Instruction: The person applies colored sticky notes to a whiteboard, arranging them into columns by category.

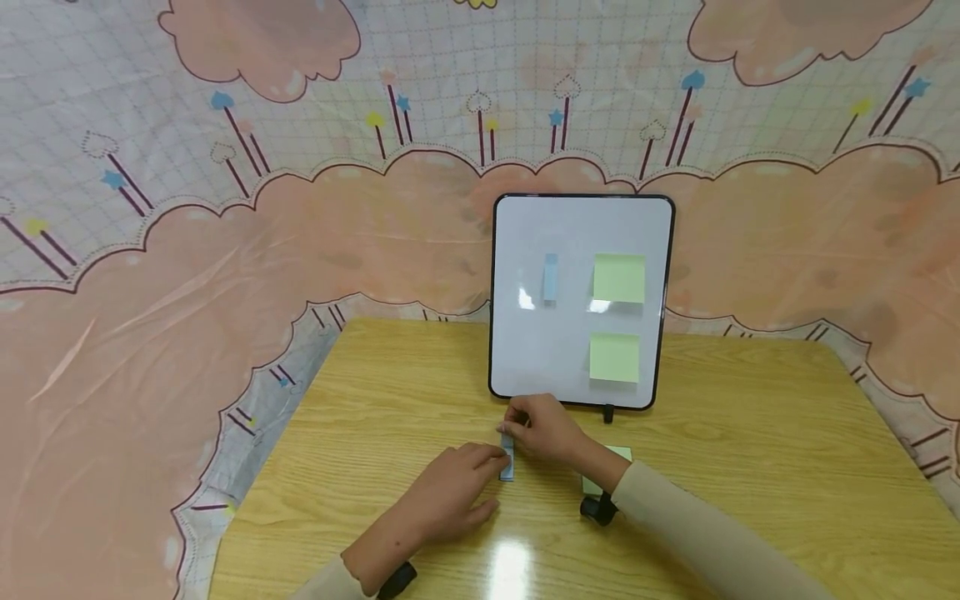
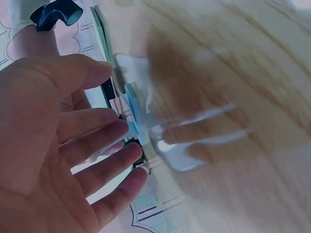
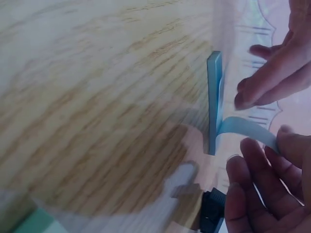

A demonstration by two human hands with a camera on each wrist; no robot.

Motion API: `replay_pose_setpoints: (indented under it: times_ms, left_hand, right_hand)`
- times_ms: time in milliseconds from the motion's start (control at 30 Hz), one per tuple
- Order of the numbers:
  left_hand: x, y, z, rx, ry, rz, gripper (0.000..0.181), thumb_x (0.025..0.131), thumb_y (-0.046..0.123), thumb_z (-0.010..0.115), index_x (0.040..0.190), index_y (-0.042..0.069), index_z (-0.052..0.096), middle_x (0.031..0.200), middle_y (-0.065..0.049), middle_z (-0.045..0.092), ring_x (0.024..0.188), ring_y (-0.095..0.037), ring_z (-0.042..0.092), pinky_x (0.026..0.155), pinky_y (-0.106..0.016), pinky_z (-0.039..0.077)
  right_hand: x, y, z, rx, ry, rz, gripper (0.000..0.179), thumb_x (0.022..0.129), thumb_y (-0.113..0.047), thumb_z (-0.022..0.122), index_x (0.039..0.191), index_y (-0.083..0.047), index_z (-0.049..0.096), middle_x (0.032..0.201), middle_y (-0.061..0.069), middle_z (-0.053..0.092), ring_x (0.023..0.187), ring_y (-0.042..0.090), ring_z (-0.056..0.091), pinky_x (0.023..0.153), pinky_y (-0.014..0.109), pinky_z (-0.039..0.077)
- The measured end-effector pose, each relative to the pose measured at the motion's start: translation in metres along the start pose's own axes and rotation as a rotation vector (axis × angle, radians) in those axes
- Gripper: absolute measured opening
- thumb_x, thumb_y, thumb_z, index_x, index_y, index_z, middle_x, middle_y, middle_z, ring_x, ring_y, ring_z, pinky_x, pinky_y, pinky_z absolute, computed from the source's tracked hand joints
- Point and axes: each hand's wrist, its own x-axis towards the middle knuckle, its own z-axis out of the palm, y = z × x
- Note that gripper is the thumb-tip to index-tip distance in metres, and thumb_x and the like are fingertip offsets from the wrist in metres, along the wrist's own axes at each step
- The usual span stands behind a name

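Note:
A narrow pad of blue sticky notes (image 1: 507,471) lies on the table in front of the whiteboard. My right hand (image 1: 547,429) pinches the end of its top blue strip (image 3: 249,128) between thumb and fingers. That strip curls up from the pad, its other part still joined there, as the right wrist view shows. My left hand (image 1: 456,492) is at the pad's left side, fingers loosely extended, index fingertip over the pad in the head view. The left wrist view shows the left palm and spread fingers with nothing gripped.
A black-framed whiteboard (image 1: 525,358) stands at the back, bearing a blue strip (image 1: 551,279), an upper green note (image 1: 618,277) and a lower green note (image 1: 614,358). A green sticky note pad (image 1: 595,485) lies partly under the right forearm. A patterned cloth (image 1: 390,233) hangs behind.

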Motion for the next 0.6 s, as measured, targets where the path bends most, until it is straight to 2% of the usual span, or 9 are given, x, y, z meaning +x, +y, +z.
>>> replay_pose_setpoints:
  times_ms: [133,300,400,600]
  left_hand:
    - [0.001,-0.001,0.0025,-0.009,-0.033,0.0,0.056,0.104,0.037,0.069,0.153,0.012,0.058,0.156,-0.001,0.055,0.144,-0.023,0.051,0.105,-0.048,0.054]
    - [0.0015,-0.0029,0.0046,-0.022,-0.086,-0.036,0.061,0.104,0.039,0.068,0.157,0.014,0.053,0.162,-0.001,0.048,0.149,-0.025,0.046,0.108,-0.055,0.051]
    - [0.0015,-0.0033,0.0051,-0.037,-0.093,-0.046,0.061,0.104,0.039,0.068,0.158,0.015,0.052,0.165,0.0,0.045,0.15,-0.026,0.045,0.11,-0.055,0.05]
    - [0.0019,-0.0034,0.0065,-0.05,-0.084,-0.039,0.058,0.104,0.037,0.068,0.157,0.015,0.054,0.167,0.002,0.043,0.151,-0.025,0.045,0.111,-0.053,0.049]
  right_hand:
    - [0.0007,-0.0022,-0.0008,-0.016,-0.001,-0.024,0.016,0.1,-0.019,0.076,0.085,-0.016,0.071,0.079,-0.009,0.069,0.069,0.002,0.057,0.065,0.024,0.05]
    - [-0.0005,-0.0006,-0.0012,-0.105,-0.039,-0.098,0.011,0.096,-0.019,0.081,0.089,-0.018,0.074,0.088,-0.008,0.071,0.083,0.007,0.067,0.075,0.027,0.057]
    - [-0.0016,0.0018,-0.0005,-0.183,-0.048,-0.137,0.007,0.095,-0.015,0.082,0.092,-0.016,0.075,0.091,-0.006,0.071,0.087,0.012,0.069,0.079,0.03,0.059]
    - [-0.0013,0.006,0.0035,-0.307,-0.036,-0.172,0.007,0.092,-0.009,0.08,0.092,-0.014,0.076,0.089,-0.004,0.069,0.085,0.013,0.067,0.077,0.03,0.058]
